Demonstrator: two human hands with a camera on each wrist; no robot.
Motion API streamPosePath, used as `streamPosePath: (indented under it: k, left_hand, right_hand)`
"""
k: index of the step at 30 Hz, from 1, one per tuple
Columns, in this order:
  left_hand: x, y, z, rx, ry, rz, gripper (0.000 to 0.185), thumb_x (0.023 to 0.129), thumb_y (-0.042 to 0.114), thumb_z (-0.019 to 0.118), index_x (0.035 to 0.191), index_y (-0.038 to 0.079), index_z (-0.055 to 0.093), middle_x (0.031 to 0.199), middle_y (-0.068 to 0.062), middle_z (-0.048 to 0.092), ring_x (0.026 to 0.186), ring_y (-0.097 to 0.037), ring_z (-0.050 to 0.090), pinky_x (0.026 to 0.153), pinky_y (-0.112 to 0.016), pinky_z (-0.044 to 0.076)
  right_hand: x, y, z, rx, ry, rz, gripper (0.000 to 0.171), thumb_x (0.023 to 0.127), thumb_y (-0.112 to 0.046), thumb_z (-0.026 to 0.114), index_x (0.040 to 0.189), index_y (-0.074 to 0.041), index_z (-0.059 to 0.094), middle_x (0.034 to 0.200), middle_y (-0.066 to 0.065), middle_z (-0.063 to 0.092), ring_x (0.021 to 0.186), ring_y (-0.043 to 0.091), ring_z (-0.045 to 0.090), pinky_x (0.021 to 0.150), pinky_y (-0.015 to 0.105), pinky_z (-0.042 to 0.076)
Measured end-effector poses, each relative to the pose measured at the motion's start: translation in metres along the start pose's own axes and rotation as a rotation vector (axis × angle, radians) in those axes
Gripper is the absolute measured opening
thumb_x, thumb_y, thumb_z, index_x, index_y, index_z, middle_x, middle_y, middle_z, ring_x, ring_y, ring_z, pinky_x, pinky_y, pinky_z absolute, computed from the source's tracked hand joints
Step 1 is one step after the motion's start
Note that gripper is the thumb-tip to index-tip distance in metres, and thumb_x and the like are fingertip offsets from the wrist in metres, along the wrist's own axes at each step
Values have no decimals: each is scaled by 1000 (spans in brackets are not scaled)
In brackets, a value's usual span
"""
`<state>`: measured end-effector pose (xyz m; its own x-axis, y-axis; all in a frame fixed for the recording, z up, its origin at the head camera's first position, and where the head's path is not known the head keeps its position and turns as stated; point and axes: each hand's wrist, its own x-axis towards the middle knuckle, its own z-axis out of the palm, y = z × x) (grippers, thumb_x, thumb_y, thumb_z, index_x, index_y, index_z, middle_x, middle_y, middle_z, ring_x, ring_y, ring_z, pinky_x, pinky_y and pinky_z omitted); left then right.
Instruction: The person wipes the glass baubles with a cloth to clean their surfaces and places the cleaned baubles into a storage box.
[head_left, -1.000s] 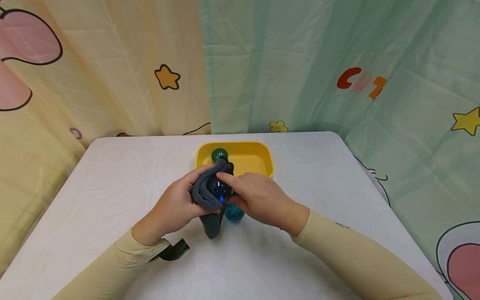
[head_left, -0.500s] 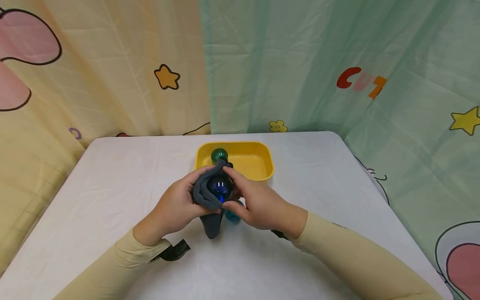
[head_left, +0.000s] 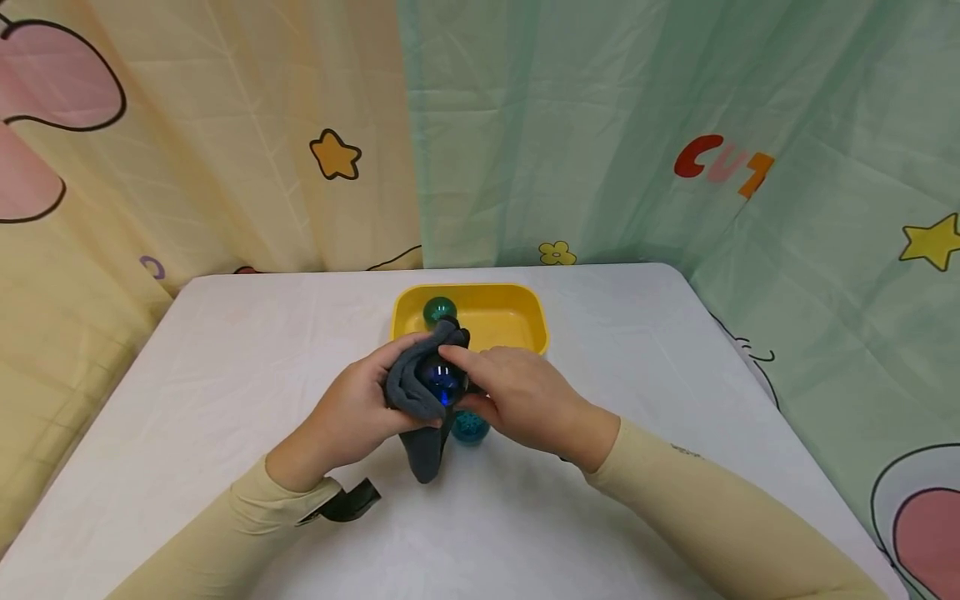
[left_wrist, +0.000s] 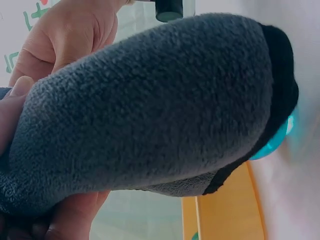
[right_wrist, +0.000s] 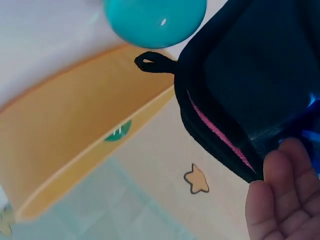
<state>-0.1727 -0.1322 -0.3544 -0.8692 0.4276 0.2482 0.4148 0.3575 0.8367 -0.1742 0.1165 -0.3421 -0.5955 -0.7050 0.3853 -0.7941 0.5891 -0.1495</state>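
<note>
My left hand (head_left: 352, 417) clutches the grey cloth (head_left: 416, 392) around a blue ball (head_left: 441, 379), my right hand (head_left: 517, 396) pinching it at 3 o'clock.

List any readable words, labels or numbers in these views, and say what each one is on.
"CUT": red, pink and orange letters on the green cartoon-print curtain behind the table, head view.
Green marks at the left wrist view's upper left: cut off, unreadable.
Nothing else bears text.
</note>
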Motion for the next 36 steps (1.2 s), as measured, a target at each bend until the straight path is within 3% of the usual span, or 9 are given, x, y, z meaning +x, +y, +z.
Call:
streamPosePath:
  k: [6,9,13,17,23,26,30,36]
  left_hand:
    - [0,1,2,45,5,24,85,77,16,96,152,17,54,141,-7,69,128,-26,67,104,-45,56]
    - [-1,0,3,54,6,28,85,77,16,96,151,17,55,140,-7,69,128,-26,67,104,-45,56]
    - [-1,-1,2,56,17,21,85,77,17,96,151,17,54,140,-6,70,127,-25,68,104,-45,56]
    - [-1,-1,-1,38,23,-6,85,78,17,95,152,16,54,141,-8,69,123,-25,70,102,-47,58]
    - [-1,0,-2,2,8,-26,83,80,18,94,152,15,53,145,-11,66,127,-29,69,105,-55,56]
    - [-1,1,-1,0,8,-12,83,79,16,94,151,17,54,145,-9,66,128,-29,67,106,-56,55]
    - [-1,1,0,9,9,14,84,77,14,95,151,19,55,144,-5,67,130,-25,66,107,-52,55]
    - [-1,2,2,45,14,38,85,77,15,96,152,18,54,141,-6,69,129,-25,67,106,-43,55]
  right_hand:
    - [1,-7,-1,303,-119,227,60,99,-34,74,145,-2,50,100,1,78,85,10,71,74,20,57]
    - [1,-8,2,379,-137,284,55,101,-33,71,144,-4,51,104,2,79,90,11,74,79,24,60]
    - [2,-9,2,375,-152,273,66,101,-32,72,154,-4,43,119,3,76,99,14,73,86,29,62]
    - [2,-8,-1,261,-170,192,79,100,-27,75,163,-9,31,128,6,73,104,17,73,93,32,61]
    - [2,-3,0,5,-49,27,68,97,-21,78,156,-11,45,105,4,77,90,18,71,85,32,62]
    - [1,-1,1,-35,-9,-10,64,96,-22,79,151,-9,49,97,3,75,82,17,68,78,30,61]
    - [1,-2,0,28,-50,60,64,96,-29,79,149,-6,51,97,2,75,82,15,68,78,29,60]
    - [1,-7,1,339,-144,283,54,100,-34,72,141,-4,54,95,-2,75,79,8,65,73,22,56]
